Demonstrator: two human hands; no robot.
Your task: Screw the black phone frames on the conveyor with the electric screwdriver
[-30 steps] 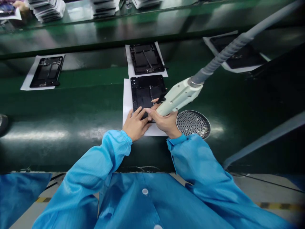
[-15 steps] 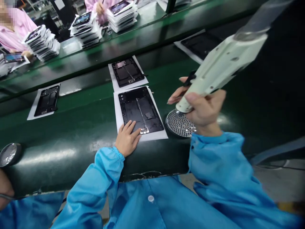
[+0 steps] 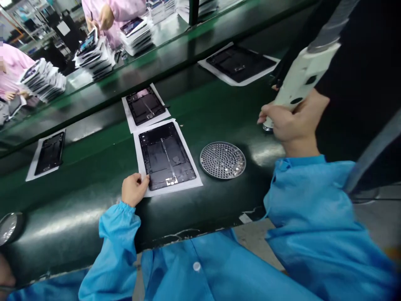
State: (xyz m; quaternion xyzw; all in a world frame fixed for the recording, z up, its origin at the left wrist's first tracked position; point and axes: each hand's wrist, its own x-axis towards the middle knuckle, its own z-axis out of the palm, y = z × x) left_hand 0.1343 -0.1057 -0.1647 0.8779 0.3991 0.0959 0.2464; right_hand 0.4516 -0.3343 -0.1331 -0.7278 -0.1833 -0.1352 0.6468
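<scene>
Two hands doing different stuff. Left hand (image 3: 132,191) is at the near-left corner of the black tablet-like shell (image 3: 167,156), half-curled fingers; can't tell if they're pinching. Guessing it's there for steadiness, with the white sheet (image 3: 177,188) sparing the shell scratches from the worktop (image 3: 94,200). Right hand (image 3: 296,125) is off right, past the perforated dish (image 3: 219,159), fingers wrapped round the pale tool (image 3: 308,69), nose tilted down.
</scene>
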